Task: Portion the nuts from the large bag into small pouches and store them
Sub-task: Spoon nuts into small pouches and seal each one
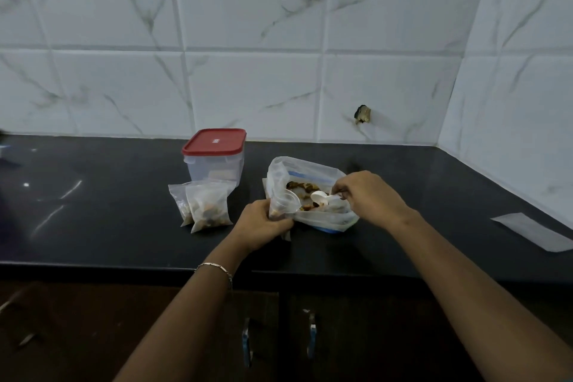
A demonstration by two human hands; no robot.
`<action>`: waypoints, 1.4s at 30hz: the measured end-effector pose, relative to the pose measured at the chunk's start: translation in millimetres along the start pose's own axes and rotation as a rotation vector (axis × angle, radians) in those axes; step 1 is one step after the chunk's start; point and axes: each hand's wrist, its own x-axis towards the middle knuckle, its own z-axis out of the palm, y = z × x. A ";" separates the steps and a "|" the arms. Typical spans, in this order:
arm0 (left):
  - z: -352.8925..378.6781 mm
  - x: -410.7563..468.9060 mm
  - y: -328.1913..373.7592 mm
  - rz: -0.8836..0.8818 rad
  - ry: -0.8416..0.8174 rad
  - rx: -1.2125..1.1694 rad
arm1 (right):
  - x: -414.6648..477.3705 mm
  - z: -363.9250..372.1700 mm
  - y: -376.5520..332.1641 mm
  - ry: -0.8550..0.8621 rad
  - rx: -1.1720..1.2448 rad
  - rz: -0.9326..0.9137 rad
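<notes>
Left hand (pixel 263 223) round crinkly pouch (pixel 283 202), right hand (pixel 369 195) on plastic spoon (pixel 319 196)

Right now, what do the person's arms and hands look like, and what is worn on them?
Both forearms are bare, no sleeves in view. The left hand and right hand wear no gloves. A thin silver-coloured bracelet circles the left wrist; the right wrist is bare.
</notes>
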 end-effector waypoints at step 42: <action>1.8 1.9 -0.1 0.058 -0.039 -0.074 | -10.9 21.4 -30.5 0.041 1.076 0.842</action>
